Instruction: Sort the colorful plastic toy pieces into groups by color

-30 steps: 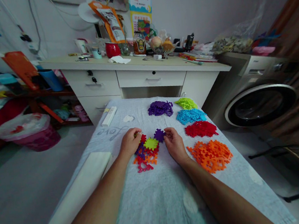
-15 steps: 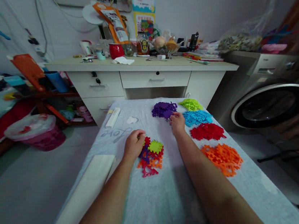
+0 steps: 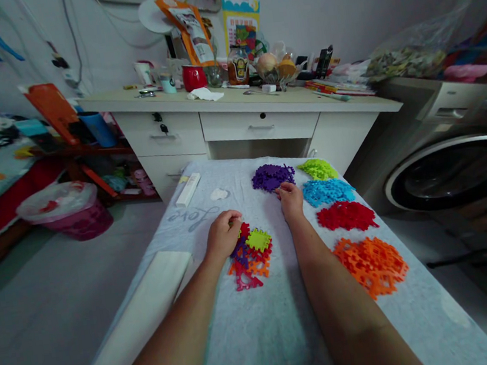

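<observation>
My left hand [image 3: 224,236] is curled at the upper left edge of a small mixed pile of plastic interlocking pieces [image 3: 253,258]. Red, purple, orange and yellow-green pieces lie in it, with a square yellow-green piece [image 3: 259,240] on top. A bit of yellow-green shows beside the left fingertips; whether they grip it is hidden. At the near edge of a purple pile [image 3: 271,174], my right hand [image 3: 291,200] has thumb and fingers pinched together. What is between them is too small to make out.
Along the table's right side lie piles of lime green [image 3: 318,168], blue [image 3: 328,191], red [image 3: 346,216] and orange pieces [image 3: 371,264]. A white box [image 3: 188,190] lies at the far left. Behind stands a white desk [image 3: 234,103]; a washing machine [image 3: 434,141] is at right.
The camera view has shifted a little, so most things appear slightly farther right. My right fingers are slightly farther left against the purple pile; my left hand stays by the mixed pile.
</observation>
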Demonstrator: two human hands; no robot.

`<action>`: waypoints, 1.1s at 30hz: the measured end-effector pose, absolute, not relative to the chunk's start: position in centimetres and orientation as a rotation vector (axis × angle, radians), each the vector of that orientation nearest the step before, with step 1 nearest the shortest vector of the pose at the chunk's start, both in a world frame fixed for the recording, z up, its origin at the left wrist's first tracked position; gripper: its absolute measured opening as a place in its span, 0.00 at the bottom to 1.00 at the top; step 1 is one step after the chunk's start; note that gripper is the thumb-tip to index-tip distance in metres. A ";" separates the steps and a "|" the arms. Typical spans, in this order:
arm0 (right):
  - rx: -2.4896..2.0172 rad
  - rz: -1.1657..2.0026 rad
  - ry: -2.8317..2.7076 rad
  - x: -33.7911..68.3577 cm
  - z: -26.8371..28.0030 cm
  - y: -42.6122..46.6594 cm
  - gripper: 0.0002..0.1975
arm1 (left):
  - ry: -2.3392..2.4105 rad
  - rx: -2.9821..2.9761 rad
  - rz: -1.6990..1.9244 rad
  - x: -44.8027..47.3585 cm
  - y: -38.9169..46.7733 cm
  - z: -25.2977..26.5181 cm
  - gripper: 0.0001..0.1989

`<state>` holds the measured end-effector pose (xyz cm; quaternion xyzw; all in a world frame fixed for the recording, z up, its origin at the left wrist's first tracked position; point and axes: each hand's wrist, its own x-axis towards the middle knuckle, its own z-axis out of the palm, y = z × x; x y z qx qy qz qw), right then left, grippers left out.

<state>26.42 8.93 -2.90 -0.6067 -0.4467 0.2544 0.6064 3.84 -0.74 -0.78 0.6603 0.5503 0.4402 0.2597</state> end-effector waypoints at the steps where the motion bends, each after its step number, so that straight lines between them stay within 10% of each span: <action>1: -1.408 0.624 -1.010 26.4 -2.8 8.9 0.17 | 1.489 1.788 1.189 3.8 -0.8 -0.8 0.10; 19: -1.366 0.908 -2.038 24.4 8.2 3.0 0.05 | 1.531 1.661 1.303 3.4 -0.4 -1.0 0.11; 33: -1.657 0.727 -2.596 19.3 9.7 -0.7 0.13 | 1.512 1.281 1.528 2.7 -0.1 -1.0 0.16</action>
